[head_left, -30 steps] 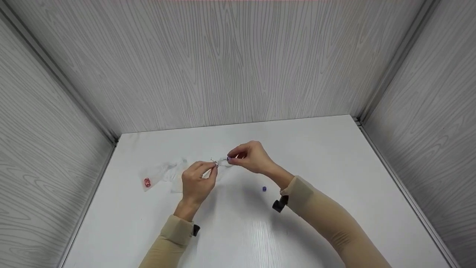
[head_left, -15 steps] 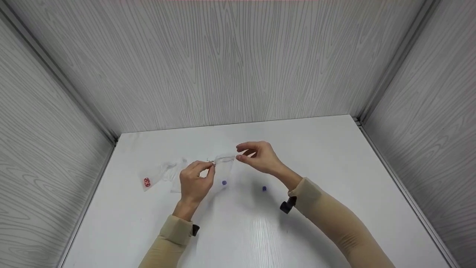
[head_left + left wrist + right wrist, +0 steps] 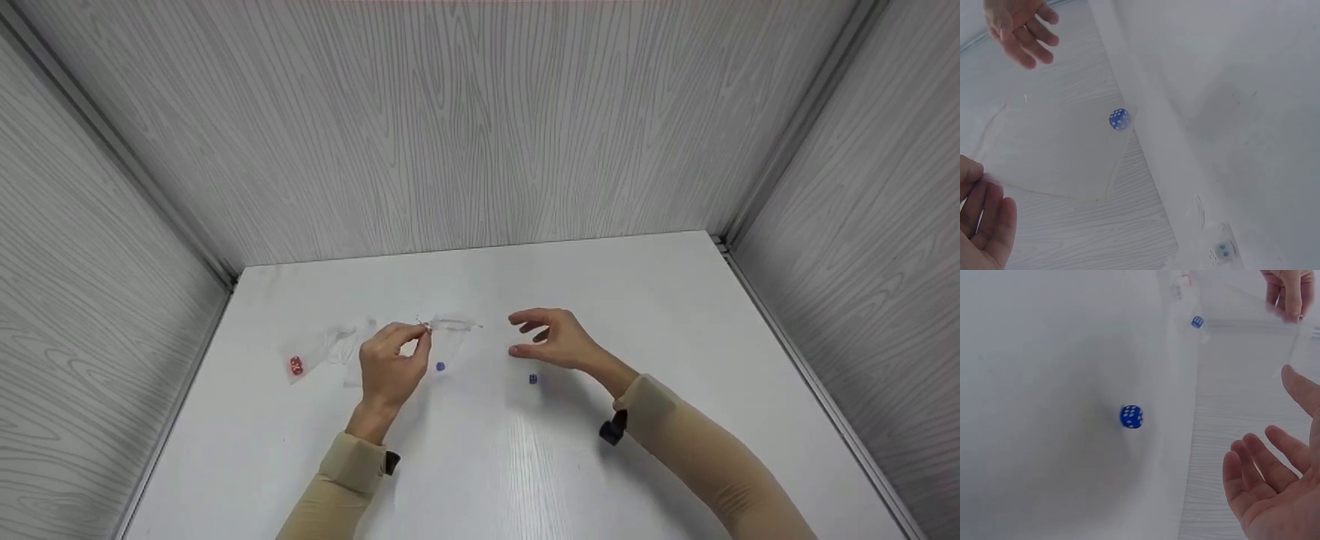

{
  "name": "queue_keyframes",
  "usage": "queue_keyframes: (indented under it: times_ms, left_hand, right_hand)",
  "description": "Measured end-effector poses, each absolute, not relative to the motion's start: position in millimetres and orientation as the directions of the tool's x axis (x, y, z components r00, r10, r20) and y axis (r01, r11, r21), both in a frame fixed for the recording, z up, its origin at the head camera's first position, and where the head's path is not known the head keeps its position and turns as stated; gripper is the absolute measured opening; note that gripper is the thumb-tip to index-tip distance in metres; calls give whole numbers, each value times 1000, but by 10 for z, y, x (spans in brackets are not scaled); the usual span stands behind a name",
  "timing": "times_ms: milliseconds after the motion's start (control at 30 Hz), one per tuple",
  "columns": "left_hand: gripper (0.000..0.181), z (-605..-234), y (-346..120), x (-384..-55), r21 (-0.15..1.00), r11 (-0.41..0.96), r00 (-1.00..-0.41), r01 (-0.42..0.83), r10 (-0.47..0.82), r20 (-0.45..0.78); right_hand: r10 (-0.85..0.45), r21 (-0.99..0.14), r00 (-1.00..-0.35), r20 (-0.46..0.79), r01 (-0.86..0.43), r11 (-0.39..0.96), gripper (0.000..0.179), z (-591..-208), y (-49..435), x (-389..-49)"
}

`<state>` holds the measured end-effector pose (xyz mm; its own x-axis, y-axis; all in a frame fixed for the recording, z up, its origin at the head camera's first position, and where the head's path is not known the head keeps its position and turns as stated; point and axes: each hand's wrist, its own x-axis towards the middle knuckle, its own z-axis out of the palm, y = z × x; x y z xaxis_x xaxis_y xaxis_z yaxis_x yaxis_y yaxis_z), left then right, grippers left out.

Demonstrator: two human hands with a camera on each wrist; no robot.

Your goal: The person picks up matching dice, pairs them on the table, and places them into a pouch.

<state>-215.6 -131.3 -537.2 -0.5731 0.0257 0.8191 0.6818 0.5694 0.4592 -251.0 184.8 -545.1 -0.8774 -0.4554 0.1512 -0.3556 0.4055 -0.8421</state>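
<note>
My left hand pinches the top edge of a clear plastic bag between thumb and fingers, and the bag hangs from it. Low inside the bag is a blue die with white dots. My right hand, off to the right of the bag's mouth, holds nothing; its fingers are spread and loosely bent, thumb apart. Below that hand a second blue die lies on the white table.
To the left of the left hand lies another clear bag with red dice in its corner. Grey wood-grain panels stand behind the table and along both sides.
The blue die that my right hand pinched has dropped into the bag. My right hand has opened and moved right and slightly down. My left hand still holds the bag, shifted slightly left.
</note>
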Motion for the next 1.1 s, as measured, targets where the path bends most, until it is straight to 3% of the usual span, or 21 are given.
queue_keyframes:
  times_ms: [233,467,1100]
  left_hand:
    - [7,-5370,-1339,-2151,464,581,-585,668,26,811]
    - [7,-5360,-1347,-2142,459,583,-577,671,22,816]
    - [8,-5355,-1346,-2119,458,584,-574,671,17,818]
  right_hand:
    - [-476,-891,-874,94,-287,351,55,-5672,2050,-2461]
    - [-490,-861,-872,19,-263,434,60,-5853,2148,-2411]
    - [-501,-798,-865,1,-303,521,36,-6031,2145,-2344]
